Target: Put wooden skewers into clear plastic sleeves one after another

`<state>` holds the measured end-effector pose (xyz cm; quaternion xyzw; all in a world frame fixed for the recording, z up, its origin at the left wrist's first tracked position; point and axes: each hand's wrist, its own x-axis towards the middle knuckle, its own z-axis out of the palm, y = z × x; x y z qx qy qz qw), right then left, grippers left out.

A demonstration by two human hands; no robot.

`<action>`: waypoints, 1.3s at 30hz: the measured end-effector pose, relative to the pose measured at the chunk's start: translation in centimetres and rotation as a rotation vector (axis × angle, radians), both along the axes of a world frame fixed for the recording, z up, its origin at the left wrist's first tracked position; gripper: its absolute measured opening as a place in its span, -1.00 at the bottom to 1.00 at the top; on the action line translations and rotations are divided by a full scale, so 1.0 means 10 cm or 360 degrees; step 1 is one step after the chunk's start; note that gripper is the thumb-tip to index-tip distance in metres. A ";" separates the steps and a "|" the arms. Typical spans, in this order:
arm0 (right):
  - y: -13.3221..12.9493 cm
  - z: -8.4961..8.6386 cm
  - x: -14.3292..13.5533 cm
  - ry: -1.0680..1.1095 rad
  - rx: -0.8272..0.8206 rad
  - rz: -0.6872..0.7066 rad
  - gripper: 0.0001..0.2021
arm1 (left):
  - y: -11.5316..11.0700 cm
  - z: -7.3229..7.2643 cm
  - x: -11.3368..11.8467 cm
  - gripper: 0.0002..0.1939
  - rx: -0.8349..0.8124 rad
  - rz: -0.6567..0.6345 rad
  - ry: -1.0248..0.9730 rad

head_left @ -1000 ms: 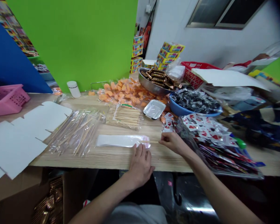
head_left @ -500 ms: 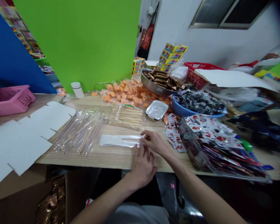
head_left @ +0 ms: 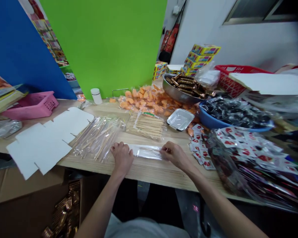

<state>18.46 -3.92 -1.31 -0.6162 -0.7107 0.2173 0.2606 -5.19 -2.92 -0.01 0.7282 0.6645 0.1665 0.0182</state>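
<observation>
On the desk (head_left: 154, 170), the right hand (head_left: 175, 153) pinches a clear bag's (head_left: 146, 152) right end; the left hand (head_left: 122, 158) covers its left end, grip unclear.

Desk (head_left: 149, 170): smooth, pale wood grain. Sleeve (head_left: 146, 151): clear, glossy plastic. Bundled sticks (head_left: 149, 127): matt bare wood. Tray (head_left: 180, 119): bright metal foil. Bowl (head_left: 175, 93): smooth metal. Blue basin (head_left: 207, 120), pink basket (head_left: 37, 110): smooth plastic. Flat carton (head_left: 54, 135): matt card.
</observation>
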 end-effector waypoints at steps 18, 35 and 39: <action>-0.40 0.29 0.75 -0.0033 0.0063 -0.0147 -0.78 | 0.04 0.11 0.09 -0.84 -0.0012 -0.0010 -0.0189; -0.38 0.70 0.06 -0.0143 0.0318 -0.0087 -0.75 | -0.27 0.01 0.37 -0.72 -0.0307 -0.1178 -0.0480; -0.39 0.61 -0.07 0.0183 0.0176 -0.0099 -0.60 | -0.29 -0.08 0.43 -0.68 -0.0413 -0.1127 -0.0733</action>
